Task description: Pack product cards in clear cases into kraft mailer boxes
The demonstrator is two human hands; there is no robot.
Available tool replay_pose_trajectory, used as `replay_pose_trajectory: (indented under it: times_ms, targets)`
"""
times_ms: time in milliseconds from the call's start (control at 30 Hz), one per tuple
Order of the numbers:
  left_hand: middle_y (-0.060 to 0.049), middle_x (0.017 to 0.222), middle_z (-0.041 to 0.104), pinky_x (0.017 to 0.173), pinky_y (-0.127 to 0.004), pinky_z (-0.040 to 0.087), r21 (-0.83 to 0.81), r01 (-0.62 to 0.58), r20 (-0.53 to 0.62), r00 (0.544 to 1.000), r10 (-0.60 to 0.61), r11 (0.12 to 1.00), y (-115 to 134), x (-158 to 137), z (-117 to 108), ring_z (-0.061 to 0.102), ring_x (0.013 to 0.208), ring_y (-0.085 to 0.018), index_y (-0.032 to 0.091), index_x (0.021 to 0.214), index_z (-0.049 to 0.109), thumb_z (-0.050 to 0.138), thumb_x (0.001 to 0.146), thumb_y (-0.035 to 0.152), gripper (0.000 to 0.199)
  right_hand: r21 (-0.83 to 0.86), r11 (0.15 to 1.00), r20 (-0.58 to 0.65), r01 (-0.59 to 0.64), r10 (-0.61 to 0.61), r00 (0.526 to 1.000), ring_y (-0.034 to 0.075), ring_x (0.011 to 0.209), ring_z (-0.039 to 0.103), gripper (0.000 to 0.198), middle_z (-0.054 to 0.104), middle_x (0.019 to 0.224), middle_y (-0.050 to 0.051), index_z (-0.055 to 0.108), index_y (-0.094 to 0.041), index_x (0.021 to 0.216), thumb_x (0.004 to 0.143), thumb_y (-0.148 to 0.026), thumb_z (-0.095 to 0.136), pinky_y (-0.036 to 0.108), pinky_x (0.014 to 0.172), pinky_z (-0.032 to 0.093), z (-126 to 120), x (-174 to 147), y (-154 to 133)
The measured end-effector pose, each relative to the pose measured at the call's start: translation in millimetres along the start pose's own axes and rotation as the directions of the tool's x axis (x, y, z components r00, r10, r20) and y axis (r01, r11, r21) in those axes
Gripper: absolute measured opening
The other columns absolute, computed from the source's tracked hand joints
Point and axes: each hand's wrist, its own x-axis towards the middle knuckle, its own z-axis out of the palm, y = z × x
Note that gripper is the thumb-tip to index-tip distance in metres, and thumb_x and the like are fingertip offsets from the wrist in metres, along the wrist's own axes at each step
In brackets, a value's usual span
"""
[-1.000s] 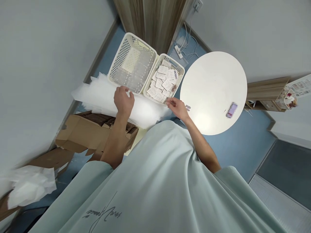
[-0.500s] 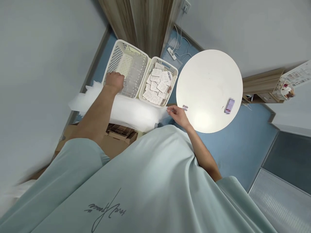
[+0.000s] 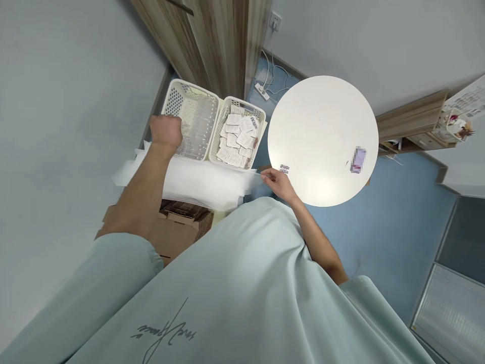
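Observation:
My right hand (image 3: 278, 183) pinches the right corner of a thin white translucent sheet, beside the round table's near left edge. That sheet belongs to a pile of white translucent sheets (image 3: 200, 181) lying in front of two white baskets. My left hand (image 3: 166, 134) is closed in a fist at the near left corner of the left basket (image 3: 216, 119); its fingertips are hidden, so what it grips does not show. Clear plastic pieces (image 3: 197, 126) fill the right part of this basket. The right basket (image 3: 261, 114) holds several printed white cards (image 3: 237, 137).
A round white table (image 3: 322, 136) stands at the right, bearing a purple item (image 3: 358, 160) and a small patterned piece (image 3: 284, 169). Cardboard boxes (image 3: 178, 232) lie below the sheets. A power strip (image 3: 261, 91) with cables rests on the floor behind, near a wooden cabinet (image 3: 212, 45).
The view has shifted, so the baskets sit further left. My left hand has moved slightly left towards the basket's outer corner. A sheet corner now stretches out to my right hand's pinched fingers.

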Motion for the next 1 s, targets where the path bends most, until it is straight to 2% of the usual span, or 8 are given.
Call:
replay_pose_trajectory:
  times_ms: [67,133,167,267,333,467,733,1000]
  targets:
    - [-0.009,0.121,0.08,0.128,-0.059,0.044,-0.111,-0.003,-0.1,0.995,-0.008,0.994,27,-8,-8,0.066,0.125,-0.028,0.012,0.112,0.075,0.067,0.1,0.008,0.015,0.02,1.0,-0.01,0.015,-0.014,1.0,0.026,0.098,0.08,0.031,0.085,0.114,0.007,0.079,-0.026,0.111,0.099,-0.053,0.07,0.045,0.098,0.065,-8,-1,1]
    - [-0.009,0.119,0.083,0.124,-0.056,0.051,-0.292,-0.058,-0.161,0.987,0.011,0.954,63,-22,-11,0.071,0.116,-0.028,0.011,0.121,0.078,0.074,0.1,0.016,0.023,0.043,0.999,-0.021,0.026,-0.025,0.999,0.026,0.099,0.081,0.034,0.086,0.114,0.007,0.079,-0.025,0.111,0.099,-0.056,0.071,0.045,0.1,0.065,-20,-3,0]
    - [-0.008,0.116,0.084,0.12,-0.053,0.056,-0.427,-0.081,-0.163,0.987,0.011,0.9,84,-31,-10,0.073,0.109,-0.026,0.011,0.118,0.08,0.08,0.097,0.019,0.023,0.055,0.998,-0.031,0.032,-0.03,0.999,0.025,0.099,0.081,0.036,0.086,0.115,0.007,0.079,-0.025,0.112,0.099,-0.057,0.072,0.046,0.1,0.065,-28,-4,-1]
    - [-0.008,0.112,0.086,0.107,-0.043,0.066,-0.774,-0.136,-0.108,0.991,0.083,0.618,151,-67,2,0.078,0.107,-0.026,0.017,0.11,0.08,0.096,0.085,0.038,0.036,0.082,0.995,-0.104,0.064,-0.056,0.993,0.025,0.099,0.081,0.041,0.085,0.118,0.008,0.078,-0.025,0.116,0.099,-0.062,0.072,0.047,0.101,0.066,-54,-9,-1]
    - [-0.009,0.109,0.086,0.098,-0.042,0.07,-0.882,-0.088,-0.04,0.993,0.111,0.462,193,-96,14,0.081,0.108,-0.028,0.018,0.111,0.08,0.099,0.08,0.049,0.048,0.083,0.993,-0.179,0.085,-0.069,0.981,0.025,0.102,0.08,0.045,0.083,0.126,0.009,0.076,-0.026,0.12,0.099,-0.066,0.073,0.047,0.101,0.067,-72,-15,0]
    - [-0.012,0.11,0.086,0.092,-0.043,0.072,-0.948,0.026,0.081,0.983,0.163,0.316,258,-149,40,0.083,0.108,-0.031,0.018,0.112,0.08,0.101,0.075,0.061,0.061,0.056,0.991,-0.303,0.12,-0.098,0.948,0.029,0.12,0.077,0.059,0.076,0.146,0.012,0.07,-0.029,0.132,0.093,-0.071,0.082,0.048,0.101,0.068,-103,-31,9]
    - [-0.013,0.118,0.085,0.093,-0.043,0.07,-0.958,0.089,0.146,0.969,0.2,0.272,343,-204,83,0.081,0.107,-0.029,0.019,0.111,0.078,0.102,0.073,0.059,0.06,-0.057,0.991,-0.357,0.117,-0.13,0.925,0.036,0.141,0.068,0.083,0.066,0.157,0.016,0.058,-0.031,0.153,0.089,-0.071,0.09,0.058,0.111,0.066,-141,-68,42]
    - [-0.012,0.126,0.082,0.096,-0.041,0.069,-0.921,0.046,0.139,0.967,0.215,0.388,395,-232,106,0.08,0.111,-0.028,0.021,0.118,0.076,0.098,0.081,0.053,0.054,0.029,0.995,-0.353,0.1,-0.083,0.932,0.037,0.144,0.067,0.08,0.065,0.158,0.016,0.055,-0.032,0.154,0.091,-0.068,0.089,0.06,0.115,0.064,-174,-85,74]
